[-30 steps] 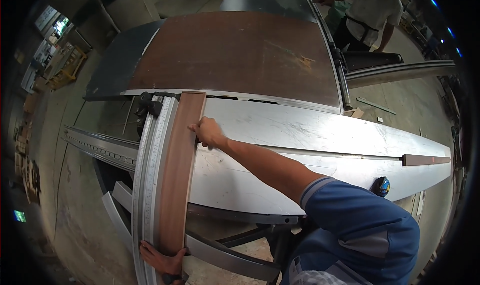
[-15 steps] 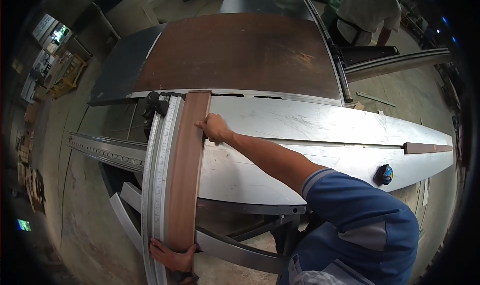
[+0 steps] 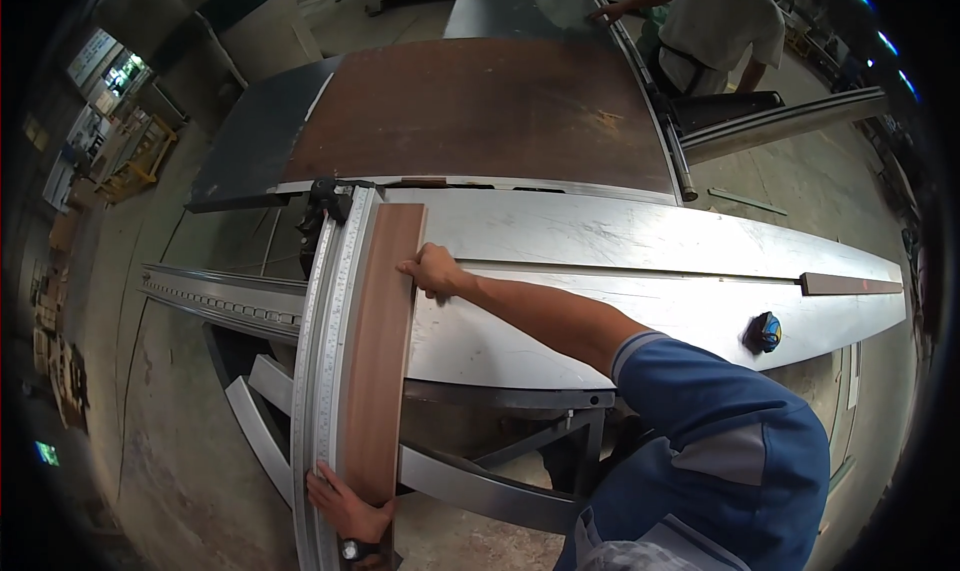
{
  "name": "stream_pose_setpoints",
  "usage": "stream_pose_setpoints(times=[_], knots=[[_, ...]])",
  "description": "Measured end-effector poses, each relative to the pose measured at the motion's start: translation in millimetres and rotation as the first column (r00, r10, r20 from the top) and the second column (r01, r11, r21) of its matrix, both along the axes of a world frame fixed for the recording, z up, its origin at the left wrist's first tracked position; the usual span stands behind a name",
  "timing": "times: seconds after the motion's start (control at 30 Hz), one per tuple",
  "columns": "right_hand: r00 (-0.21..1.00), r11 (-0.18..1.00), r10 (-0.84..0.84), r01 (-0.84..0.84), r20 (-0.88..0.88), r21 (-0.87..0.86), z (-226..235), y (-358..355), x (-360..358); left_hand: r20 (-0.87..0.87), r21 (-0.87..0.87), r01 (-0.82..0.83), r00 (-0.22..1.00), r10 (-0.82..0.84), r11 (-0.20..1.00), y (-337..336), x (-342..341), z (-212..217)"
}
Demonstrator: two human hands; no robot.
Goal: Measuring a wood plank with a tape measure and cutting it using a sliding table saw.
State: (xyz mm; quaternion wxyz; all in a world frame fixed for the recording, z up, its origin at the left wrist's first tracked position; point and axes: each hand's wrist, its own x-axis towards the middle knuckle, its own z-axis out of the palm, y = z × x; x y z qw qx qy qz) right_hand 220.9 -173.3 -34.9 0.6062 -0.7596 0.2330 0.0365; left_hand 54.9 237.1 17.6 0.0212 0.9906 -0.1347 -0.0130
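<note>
A long brown wooden strip lies along the metal fence with a ruler scale on the sliding saw table. My right hand presses on the strip's right edge near its far end, fingers curled against it. At the strip's near end my left hand grips the wood from below; a watch sits on that wrist. The strip's far end stops just short of a large brown board lying on the main table.
Another person in a light shirt stands at the far right of the machine, one hand on the table. A small blue tape measure rests on the sliding table. A narrow brown offcut lies at the right. Concrete floor lies left.
The strip has slid away from me along the fence, toward the large board. Both hands have gone forward with it. The other person has shifted slightly.
</note>
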Motion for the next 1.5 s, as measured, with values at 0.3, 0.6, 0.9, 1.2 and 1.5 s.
stream_pose_setpoints(times=[0.3, 0.6, 0.9, 1.2, 1.5], knots=[[0.956, 0.955, 0.290, -0.287, -0.037, 0.069, 8.7, 31.9, -107.4, 0.119, -0.015, -0.023, 0.993, 0.025, 1.000, -5.6, -0.7, -14.1], [0.886, 0.880, 0.412, -0.325, 0.212, -0.347, -8.7, -80.6, -369.9, 0.051, 0.175, -0.049, 0.998, 0.041, 0.983, 5.7, 8.6, -27.1], [0.926, 0.964, 0.230, -0.175, 0.299, -0.199, -8.0, -105.2, -412.2, -0.074, 0.268, -0.134, 0.985, 0.159, 0.954, -8.2, 12.2, -17.8], [0.906, 0.966, 0.248, -0.206, 0.344, -0.154, -14.2, -106.5, -414.2, -0.081, 0.209, -0.097, 0.990, 0.116, 0.973, 1.0, 13.9, -16.1], [0.953, 0.960, 0.266, -0.248, 0.149, -0.129, -3.0, -122.6, -383.0, -0.077, 0.169, -0.067, 0.994, 0.081, 0.983, 7.0, 19.7, -19.6]])
